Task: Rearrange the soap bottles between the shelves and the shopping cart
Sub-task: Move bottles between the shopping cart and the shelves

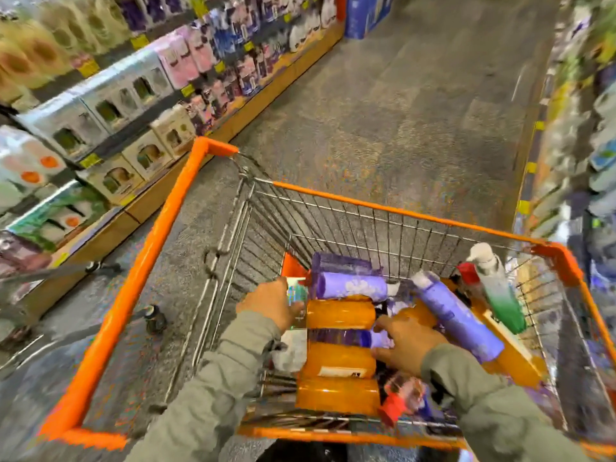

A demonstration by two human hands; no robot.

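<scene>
Fingers of the right hand lie spread on the soap bottles under them in the shopping cart, the left hand curling round a pale bottle alongside; a pick-up seems underway, next a firm grasp and lift

Silver wire-mesh shopping cart of bare metal, edged with a smooth orange plastic rim. Inside, translucent orange plastic bottles shine glossy; a lilac plastic bottle looks matt. Grey-green cloth sleeves are wrinkled. Grey speckled floor looks rough. Cream cardboard boxes look matt.
</scene>
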